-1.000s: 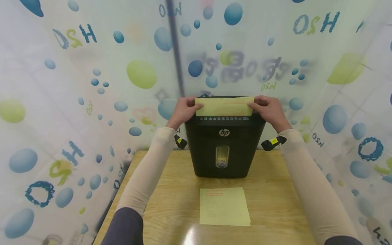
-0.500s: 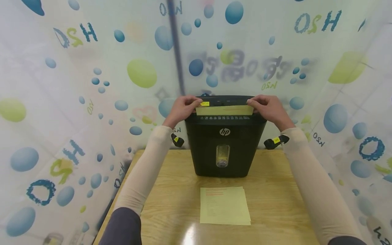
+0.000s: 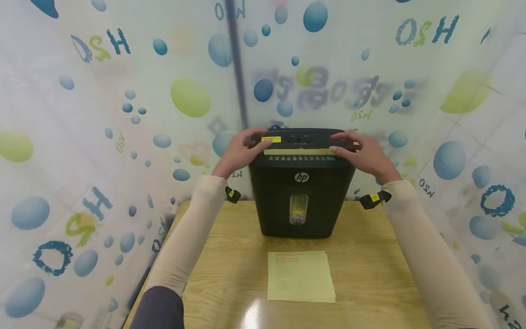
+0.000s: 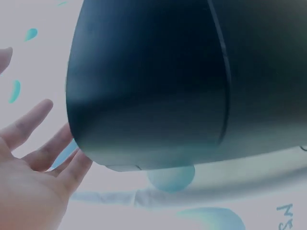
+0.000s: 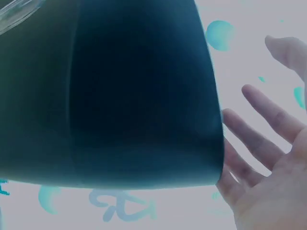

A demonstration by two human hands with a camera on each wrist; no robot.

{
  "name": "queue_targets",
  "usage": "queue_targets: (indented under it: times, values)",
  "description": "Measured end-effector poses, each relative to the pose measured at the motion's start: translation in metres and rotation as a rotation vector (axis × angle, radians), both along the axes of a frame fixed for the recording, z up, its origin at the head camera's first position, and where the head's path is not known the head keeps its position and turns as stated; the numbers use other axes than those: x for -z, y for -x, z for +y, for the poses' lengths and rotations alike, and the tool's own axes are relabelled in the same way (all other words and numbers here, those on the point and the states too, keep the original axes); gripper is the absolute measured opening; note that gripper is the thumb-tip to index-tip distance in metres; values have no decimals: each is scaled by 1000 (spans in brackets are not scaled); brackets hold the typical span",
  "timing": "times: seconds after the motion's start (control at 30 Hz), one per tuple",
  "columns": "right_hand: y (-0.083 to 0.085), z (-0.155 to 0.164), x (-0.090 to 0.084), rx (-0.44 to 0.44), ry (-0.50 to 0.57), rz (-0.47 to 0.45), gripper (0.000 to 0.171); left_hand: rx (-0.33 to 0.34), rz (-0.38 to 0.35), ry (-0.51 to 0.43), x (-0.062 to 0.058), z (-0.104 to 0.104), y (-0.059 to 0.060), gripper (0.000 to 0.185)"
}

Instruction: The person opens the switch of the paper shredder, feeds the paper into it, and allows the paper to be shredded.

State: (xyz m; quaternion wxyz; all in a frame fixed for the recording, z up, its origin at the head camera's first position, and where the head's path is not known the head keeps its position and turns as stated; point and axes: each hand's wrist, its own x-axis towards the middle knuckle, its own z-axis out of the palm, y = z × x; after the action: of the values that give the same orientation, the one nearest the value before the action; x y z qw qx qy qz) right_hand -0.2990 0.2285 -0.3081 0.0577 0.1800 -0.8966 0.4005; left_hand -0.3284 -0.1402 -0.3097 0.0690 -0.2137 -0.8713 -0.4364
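A black HP paper shredder (image 3: pixel 279 192) stands upright at the back of the table. A thin strip of yellow paper (image 3: pixel 300 152) shows above its feed slot, the rest of the sheet hidden inside. My left hand (image 3: pixel 242 150) is at the shredder's top left corner, thumb and fingers apart with no paper between them. At the top right corner my right hand (image 3: pixel 363 151) is spread likewise, thumb tip close by the strip's end. Both wrist views show loosely extended fingers beside the black shredder body.
On the wooden table (image 3: pixel 230 265), in front of the shredder, lies a small stack of yellow sheets (image 3: pixel 301 276) with red lines printed near the top. A patterned curtain (image 3: pixel 189 59) hangs close behind and at both sides. Shreds show in the bin window (image 3: pixel 298 210).
The yellow sheet has sunk down into the slot until only a narrow strip shows. Both hands have let go of it and their fingers have spread apart.
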Motion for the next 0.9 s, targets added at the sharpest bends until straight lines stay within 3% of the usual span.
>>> queue_targets:
  times: [0.27,0.57,0.9]
  values:
    - [-1,7,15,-31,-86,143,69,-27,152,128,15,-5,-3,81]
    - [-16,14,33,21,-171,98,100,-101,141,188,47,-18,-13,106]
    - [-29,27,68,132,-134,24,115,-144,120,106,90,-33,-22,110]
